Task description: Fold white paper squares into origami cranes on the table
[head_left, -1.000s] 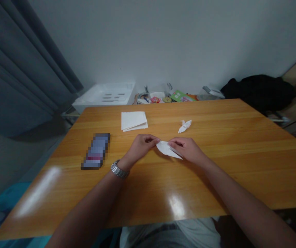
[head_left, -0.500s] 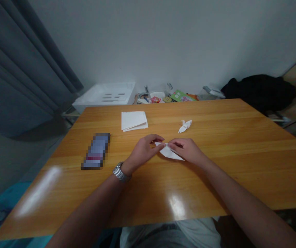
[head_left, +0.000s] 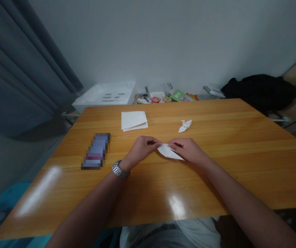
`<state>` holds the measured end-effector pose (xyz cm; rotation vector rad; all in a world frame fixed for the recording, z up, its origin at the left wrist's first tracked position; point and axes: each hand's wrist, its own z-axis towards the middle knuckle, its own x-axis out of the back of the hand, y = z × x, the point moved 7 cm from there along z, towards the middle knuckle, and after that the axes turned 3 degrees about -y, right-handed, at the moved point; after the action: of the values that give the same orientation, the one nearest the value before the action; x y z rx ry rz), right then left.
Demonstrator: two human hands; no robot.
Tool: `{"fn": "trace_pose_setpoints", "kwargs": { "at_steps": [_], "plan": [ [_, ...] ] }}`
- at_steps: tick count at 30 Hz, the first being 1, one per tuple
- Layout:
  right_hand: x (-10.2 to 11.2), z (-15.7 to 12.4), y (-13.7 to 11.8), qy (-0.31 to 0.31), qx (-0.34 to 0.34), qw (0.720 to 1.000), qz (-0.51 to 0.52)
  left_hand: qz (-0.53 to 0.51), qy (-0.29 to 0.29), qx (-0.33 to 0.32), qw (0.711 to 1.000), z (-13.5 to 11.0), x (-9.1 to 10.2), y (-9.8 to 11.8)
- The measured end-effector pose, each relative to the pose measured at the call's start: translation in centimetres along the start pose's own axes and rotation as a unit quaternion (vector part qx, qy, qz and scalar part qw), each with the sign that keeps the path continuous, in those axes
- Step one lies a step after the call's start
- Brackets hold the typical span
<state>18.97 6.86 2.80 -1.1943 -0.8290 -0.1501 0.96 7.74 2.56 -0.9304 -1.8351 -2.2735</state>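
Note:
A small folded white paper is held just over the wooden table, between my two hands. My left hand, with a metal watch at its wrist, pinches the paper's left corner between thumb and fingers. At the upper right edge, my right hand grips the same paper, thumb in front and fingers behind. The fingertips partly cover the paper's top edge. Beyond my right hand, a white origami bird lies on the table.
Lined paper sheets lie stacked at the far middle of the table. A phone with a blurred screen is to the left. Behind the table's far edge are a white plastic tray, a green booklet and black cloth.
My left hand has shifted slightly left along the paper, from near its top middle to its left corner, with thumb and fingers now pinched together. My right hand stays nearly still.

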Motion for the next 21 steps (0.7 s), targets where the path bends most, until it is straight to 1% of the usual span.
{"fn": "trace_pose_setpoints", "kwargs": {
  "at_steps": [5, 10, 16, 21],
  "plan": [
    [0.0, 0.1, 0.2, 0.004, 0.002, 1.000, 0.011, 0.023, 0.011, -0.015, 1.000, 0.0, 0.2, 0.1],
    [0.0, 0.2, 1.1, 0.017, -0.012, 0.997, 0.070, 0.004, 0.013, -0.020, 1.000, 0.1, 0.2, 0.1],
    [0.5, 0.2, 1.2, 0.030, -0.017, 0.998, 0.060, -0.050, 0.004, 0.004, 0.999, 0.3, 0.2, -0.1],
    [0.7, 0.2, 1.2, 0.045, -0.027, 0.995, 0.083, -0.068, 0.022, 0.040, 0.997, 0.2, 0.6, -0.5]
  ]
}}
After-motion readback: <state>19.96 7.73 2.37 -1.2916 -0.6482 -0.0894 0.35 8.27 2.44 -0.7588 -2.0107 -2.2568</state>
